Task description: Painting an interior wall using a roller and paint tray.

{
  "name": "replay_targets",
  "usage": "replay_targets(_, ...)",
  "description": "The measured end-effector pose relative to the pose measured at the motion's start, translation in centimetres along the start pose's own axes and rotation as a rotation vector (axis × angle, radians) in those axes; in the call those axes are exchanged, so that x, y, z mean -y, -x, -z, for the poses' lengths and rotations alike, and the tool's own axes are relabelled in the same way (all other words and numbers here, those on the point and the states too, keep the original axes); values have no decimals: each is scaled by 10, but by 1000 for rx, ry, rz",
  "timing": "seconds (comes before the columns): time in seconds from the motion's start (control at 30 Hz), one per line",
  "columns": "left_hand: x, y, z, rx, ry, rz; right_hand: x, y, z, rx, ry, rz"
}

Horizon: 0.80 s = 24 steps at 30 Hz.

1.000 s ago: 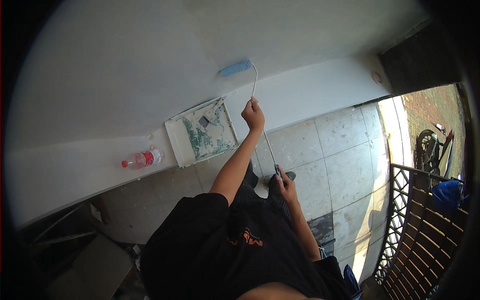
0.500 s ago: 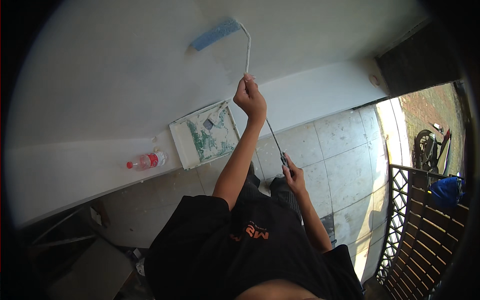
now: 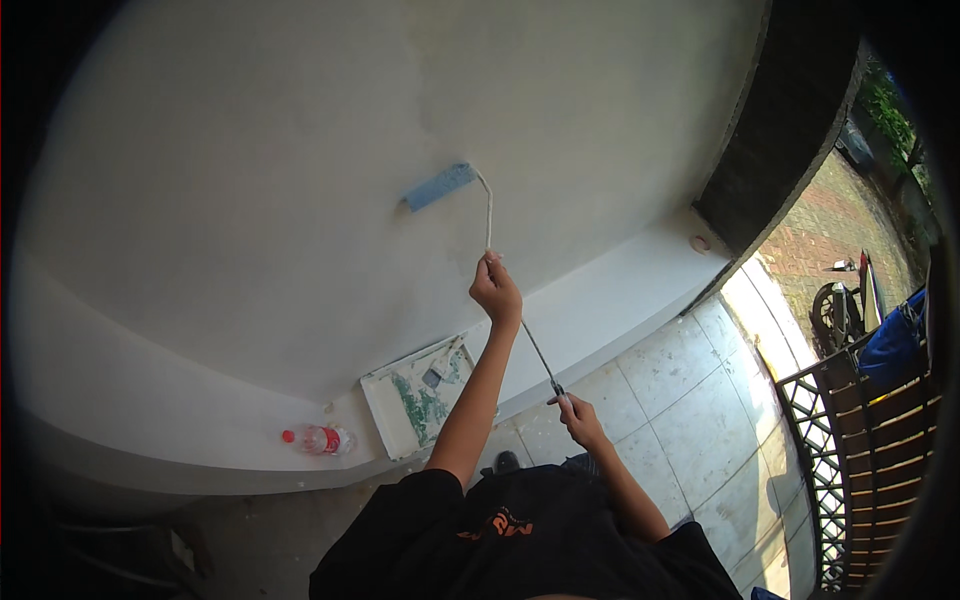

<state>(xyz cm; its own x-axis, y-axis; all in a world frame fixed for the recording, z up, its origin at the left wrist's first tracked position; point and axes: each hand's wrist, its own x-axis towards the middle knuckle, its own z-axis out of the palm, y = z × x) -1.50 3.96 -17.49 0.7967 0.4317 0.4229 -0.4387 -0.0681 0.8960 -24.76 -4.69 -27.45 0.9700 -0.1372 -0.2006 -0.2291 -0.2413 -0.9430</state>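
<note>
A blue paint roller (image 3: 440,188) lies against the pale wall, joined to a bent white-coated metal rod (image 3: 489,215). My left hand (image 3: 496,288) is closed round the rod below the bend. Lower and to the right, my right hand (image 3: 580,420) grips the dark handle end of the same tool. Under my left forearm, a white paint tray (image 3: 394,428) stained with green sits on the ledge. A small flat brush (image 3: 436,376) lies in it, partly streaked with white. My left forearm hides the tray's right edge.
Left of the tray, a clear plastic bottle (image 3: 320,439) with a red cap lies on its side on the white ledge (image 3: 590,305). Grey floor tiles (image 3: 650,400) spread below. At right stand a dark slatted gate (image 3: 880,450), a blue cloth (image 3: 893,345) and a motorcycle (image 3: 838,315).
The view has tilted up, so wall, tray and bottle appear lower. My left hand is somewhat higher relative to the tray. Both hands keep their hold on the roller tool.
</note>
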Motion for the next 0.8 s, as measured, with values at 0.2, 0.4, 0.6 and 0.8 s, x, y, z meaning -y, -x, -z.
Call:
replay_targets(0.2,63,62,23,51,-190,70,-39,51,-2,-2,-41,-156)
replay_targets(0.4,13,68,28,226,74,314,-35,60,8,10,-49,-198)
replay_targets(0.6,-34,117,1,30,97,157,-53,73,55,60,158,-137)
replay_targets(0.8,-70,213,-49,330,193,283,-101,124,147,-111,231,-254)
